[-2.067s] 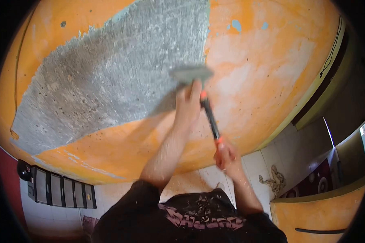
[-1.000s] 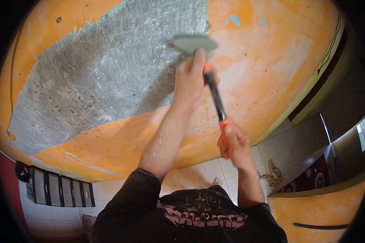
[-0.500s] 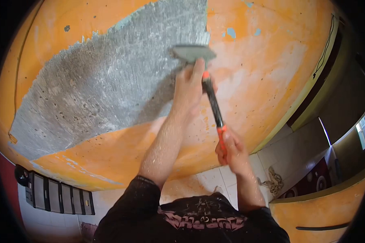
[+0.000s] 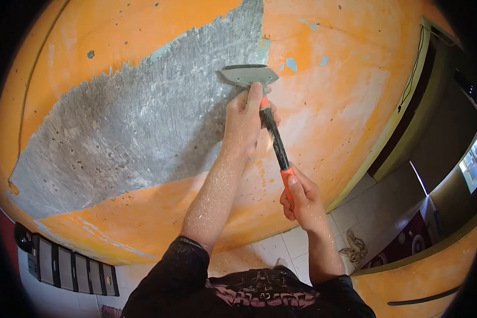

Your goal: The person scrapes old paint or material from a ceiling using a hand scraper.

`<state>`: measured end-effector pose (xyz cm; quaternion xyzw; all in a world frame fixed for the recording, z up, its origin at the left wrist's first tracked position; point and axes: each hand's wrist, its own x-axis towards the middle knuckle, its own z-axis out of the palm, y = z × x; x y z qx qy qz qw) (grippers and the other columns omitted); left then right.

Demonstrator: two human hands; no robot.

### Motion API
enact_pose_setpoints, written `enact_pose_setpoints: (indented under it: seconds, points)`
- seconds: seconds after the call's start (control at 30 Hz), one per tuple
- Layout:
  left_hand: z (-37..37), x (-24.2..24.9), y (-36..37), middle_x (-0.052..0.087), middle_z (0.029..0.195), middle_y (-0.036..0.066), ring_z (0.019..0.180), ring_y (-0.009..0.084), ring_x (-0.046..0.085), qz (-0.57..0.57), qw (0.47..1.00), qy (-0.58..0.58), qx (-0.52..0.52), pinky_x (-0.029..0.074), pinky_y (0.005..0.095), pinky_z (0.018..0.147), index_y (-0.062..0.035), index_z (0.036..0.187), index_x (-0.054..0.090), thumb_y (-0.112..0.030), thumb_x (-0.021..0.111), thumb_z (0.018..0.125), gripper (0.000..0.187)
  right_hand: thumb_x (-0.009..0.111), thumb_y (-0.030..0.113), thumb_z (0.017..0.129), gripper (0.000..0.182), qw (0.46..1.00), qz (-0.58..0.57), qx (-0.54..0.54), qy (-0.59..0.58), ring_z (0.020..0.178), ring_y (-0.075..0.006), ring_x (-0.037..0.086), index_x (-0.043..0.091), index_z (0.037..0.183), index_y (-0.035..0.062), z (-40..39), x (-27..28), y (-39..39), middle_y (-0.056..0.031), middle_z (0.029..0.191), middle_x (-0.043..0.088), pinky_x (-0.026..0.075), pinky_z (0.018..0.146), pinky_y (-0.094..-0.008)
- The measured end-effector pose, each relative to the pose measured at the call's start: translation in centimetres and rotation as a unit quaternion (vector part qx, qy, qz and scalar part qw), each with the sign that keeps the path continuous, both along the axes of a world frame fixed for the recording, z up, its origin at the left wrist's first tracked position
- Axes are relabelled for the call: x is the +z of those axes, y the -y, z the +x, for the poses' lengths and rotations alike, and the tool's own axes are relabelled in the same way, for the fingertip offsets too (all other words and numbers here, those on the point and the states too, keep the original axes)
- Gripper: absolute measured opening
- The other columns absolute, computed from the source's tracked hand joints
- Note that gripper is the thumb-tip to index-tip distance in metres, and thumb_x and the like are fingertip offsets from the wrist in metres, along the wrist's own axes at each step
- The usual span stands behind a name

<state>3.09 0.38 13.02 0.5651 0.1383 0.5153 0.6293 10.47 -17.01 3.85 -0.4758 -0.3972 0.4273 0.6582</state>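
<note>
Head view, looking up along both arms. A long-handled scraper with a wide grey metal blade and a black shaft with orange ends is held against the orange-painted ceiling. Its blade edge lies on the boundary between the paint and the bare grey scraped concrete patch, which spreads away from the blade on the left hand's side.

The left hand is just below the blade, its fingers pressed along the neck of the tool and wrapped around the upper shaft. The right hand is clenched around the orange lower end of the handle, well below the blade.

Judged from its build, the scraper is stiff and fairly light. The blade looks thin and sharp-edged, so the shaft and the end grip are the sound places to hold. The two hands set well apart, as here, should give leverage and pressure at the edge. The shaft appears dusted with fine debris and may be somewhat slippery.

Below the scraper a white tiled wall meets the ceiling. A row of dark framed panels is mounted on it far to the left-hand side. No containers can be seen.
</note>
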Motion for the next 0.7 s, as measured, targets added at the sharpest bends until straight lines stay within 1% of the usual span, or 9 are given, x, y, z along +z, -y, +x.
enact_pose_setpoints:
  seconds: [0.07,0.13,0.17,0.27,0.33,0.4,0.43,0.53,0.7]
  points:
    - [0.0,0.2,0.0,0.057,0.075,0.007,0.062,0.0178,0.06,0.0,1.0,0.005,0.001,0.053,0.0336,0.06,0.0062,0.112,0.058,-0.042,0.052,0.105,0.049,0.048,0.034,0.107,0.039,1.0,0.0,0.012,0.001,0.046,-0.0026,0.03,0.055,0.134,0.0069,0.2,1.1,-0.1,0.0076,0.06,0.036,0.027,0.04,-0.0197]
    - [0.8,2.4,-1.1,0.057,0.074,0.007,0.063,0.0171,0.06,0.021,1.0,0.017,0.001,0.053,0.0332,0.06,0.0084,0.12,0.057,-0.042,0.05,0.105,0.053,0.047,0.034,0.107,0.039,0.999,0.021,0.012,0.021,0.046,-0.0026,0.029,0.055,0.134,0.0076,1.1,2.5,-1.0,0.0074,0.059,0.035,0.027,0.04,-0.0197]
    - [0.9,3.8,-1.2,0.057,0.075,0.007,0.064,0.0164,0.06,0.058,0.998,0.034,-0.018,0.053,0.0334,0.06,0.0086,0.12,0.058,-0.042,0.05,0.105,0.053,0.047,0.035,0.107,0.039,0.999,0.025,0.012,0.031,0.046,-0.0025,0.029,0.055,0.134,0.0075,1.5,3.7,-1.5,0.0073,0.059,0.034,0.027,0.04,-0.0198]
    - [1.7,7.2,-0.5,0.057,0.077,0.006,0.065,0.0168,0.06,0.066,0.997,0.04,0.013,0.053,0.0332,0.06,0.0086,0.119,0.057,-0.042,0.05,0.105,0.053,0.047,0.035,0.107,0.04,0.998,0.038,0.007,0.047,0.045,-0.0024,0.03,0.055,0.134,0.0074,2.1,6.3,-1.6,0.007,0.058,0.034,0.027,0.04,-0.0198]
    - [1.6,7.0,-0.5,0.058,0.078,0.006,0.066,0.017,0.061,0.061,0.997,0.034,0.012,0.054,0.0325,0.061,0.0085,0.12,0.057,-0.042,0.05,0.105,0.053,0.047,0.036,0.107,0.04,0.998,0.048,0.005,0.048,0.045,-0.0024,0.03,0.055,0.134,0.0074,2.0,6.7,-1.3,0.0067,0.058,0.034,0.027,0.039,-0.0198]
    - [1.3,5.1,-0.8,0.058,0.078,0.006,0.066,0.0172,0.061,0.055,0.998,0.033,-0.006,0.054,0.0322,0.061,0.0077,0.12,0.057,-0.042,0.05,0.105,0.053,0.047,0.036,0.107,0.04,0.999,0.037,0.009,0.033,0.045,-0.0028,0.03,0.056,0.134,0.0076,1.3,5.0,-0.5,0.0063,0.058,0.034,0.027,0.039,-0.02]
    - [1.1,4.3,-0.4,0.058,0.078,0.006,0.066,0.0174,0.061,0.027,0.999,0.018,0.003,0.054,0.0327,0.062,0.0073,0.12,0.057,-0.042,0.05,0.105,0.052,0.047,0.037,0.107,0.04,0.999,0.035,0.012,0.026,0.045,-0.0029,0.03,0.056,0.134,0.0077,1.1,4.5,-0.3,0.0061,0.058,0.033,0.027,0.039,-0.0202]
    - [0.9,4.5,0.0,0.06,0.079,0.007,0.066,0.0176,0.061,0.02,1.0,0.006,0.007,0.054,0.0332,0.063,0.0071,0.12,0.057,-0.042,0.05,0.105,0.052,0.047,0.037,0.107,0.04,1.0,0.006,0.009,0.025,0.045,-0.0033,0.03,0.056,0.134,0.0083,0.9,4.9,0.0,0.0063,0.059,0.032,0.028,0.039,-0.0209]
    - [2.4,9.2,-1.1,0.061,0.081,0.008,0.068,0.017,0.062,0.075,0.996,0.038,0.021,0.055,0.0331,0.064,0.0074,0.122,0.057,-0.042,0.05,0.105,0.052,0.045,0.035,0.108,0.039,0.996,0.05,0.003,0.077,0.045,-0.0033,0.029,0.056,0.134,0.0083,2.6,8.9,-1.3,0.0072,0.058,0.03,0.028,0.039,-0.022]
